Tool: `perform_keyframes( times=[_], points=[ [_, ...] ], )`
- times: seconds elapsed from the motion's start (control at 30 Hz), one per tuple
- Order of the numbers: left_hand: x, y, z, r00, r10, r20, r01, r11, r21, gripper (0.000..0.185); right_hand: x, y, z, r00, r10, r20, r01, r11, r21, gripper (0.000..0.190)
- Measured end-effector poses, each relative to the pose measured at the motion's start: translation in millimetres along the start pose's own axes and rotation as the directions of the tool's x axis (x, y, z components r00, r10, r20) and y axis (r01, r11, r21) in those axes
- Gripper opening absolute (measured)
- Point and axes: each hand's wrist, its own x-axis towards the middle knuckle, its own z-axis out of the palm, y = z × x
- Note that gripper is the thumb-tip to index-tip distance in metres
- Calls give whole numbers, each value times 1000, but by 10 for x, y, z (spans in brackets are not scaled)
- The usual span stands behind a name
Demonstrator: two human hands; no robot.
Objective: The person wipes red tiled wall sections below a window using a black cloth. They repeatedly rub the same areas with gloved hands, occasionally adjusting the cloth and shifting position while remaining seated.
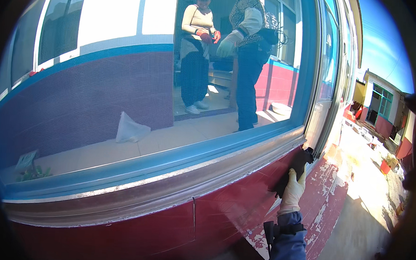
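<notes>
My right hand (294, 189), in a pale glove, presses a dark cloth (289, 172) against the glossy red wall tiles (226, 193). The cloth lies near the right end of the wall, just below the corner of the metal window sill (156, 187), and its upper end reaches the frame's edge. A black strap with a small device is round my wrist over a blue sleeve. Above the sill stands a window with a blue frame (151, 159) and a mesh screen. My left hand is out of view.
Behind the mesh stand a person in a tan top (198, 21) and another with a pale green glove (227, 45). A white basin (281, 108) lies on the floor there. At right are peeling red paint (325, 191), a courtyard and a red plant pot (385, 167).
</notes>
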Motion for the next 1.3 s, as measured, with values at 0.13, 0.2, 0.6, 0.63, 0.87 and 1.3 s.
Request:
perform_keyframes(
  times=[0.13,0.2,0.6,0.63,0.87,1.3],
  points=[
    [-62,114,-40,1000,23,-13,-23,1000,-12,36,-344,-98,60,999,-51,10,51,997,-60,57],
    [-101,156,-109,999,4,49,-6,999,32,35,-696,-270,171,991,-132,25,134,982,-131,58],
    [-269,141,-188,998,-32,55,32,999,-10,37,-2190,-1165,410,492,-579,651,807,584,-91,43],
    [-281,146,-190,998,-31,54,32,999,-13,37,-2160,-1121,405,553,-538,636,764,633,-129,44],
    [-374,166,-228,998,-44,42,45,999,-29,39,-2094,-920,177,860,-230,455,271,962,-27,60],
    [-565,107,-393,990,-124,60,131,984,-120,43,-2218,-1118,-133,838,332,432,-353,935,-34,47]
  ],
)
